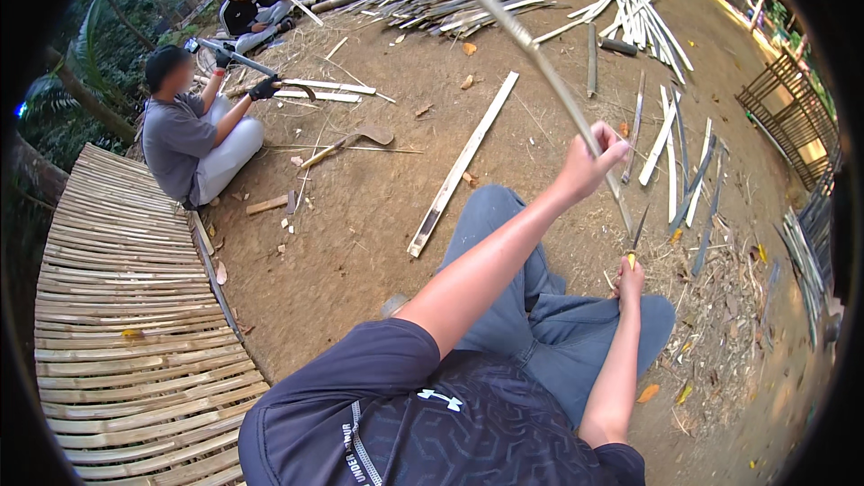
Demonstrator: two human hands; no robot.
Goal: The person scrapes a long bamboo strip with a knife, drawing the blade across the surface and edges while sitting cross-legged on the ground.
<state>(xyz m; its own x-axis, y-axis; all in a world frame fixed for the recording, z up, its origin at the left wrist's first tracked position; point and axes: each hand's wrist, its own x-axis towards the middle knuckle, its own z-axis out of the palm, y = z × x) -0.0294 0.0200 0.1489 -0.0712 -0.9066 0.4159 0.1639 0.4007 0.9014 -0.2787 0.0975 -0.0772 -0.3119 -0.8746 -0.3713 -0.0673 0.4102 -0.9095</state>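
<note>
A long, narrow bamboo strip (560, 90) slants across the space before me. My left hand (592, 164) is closed round it below its middle, arm stretched out over my bent legs. The strip's far end points up and to the left; its near end comes down beside a thin dark blade. That blade belongs to a knife with a yellow handle (632, 260), and my right hand (630, 283) grips the handle low by my right leg, blade up. Whether blade and strip touch, I cannot tell.
A split bamboo piece (468, 157) lies ahead of me. Loose strips (661, 139) are scattered to the right. A curved blade tool (346, 144) lies near a seated co-worker (202, 112); another person (247, 13) sits farther back. A slatted bamboo platform (135, 333) is at left.
</note>
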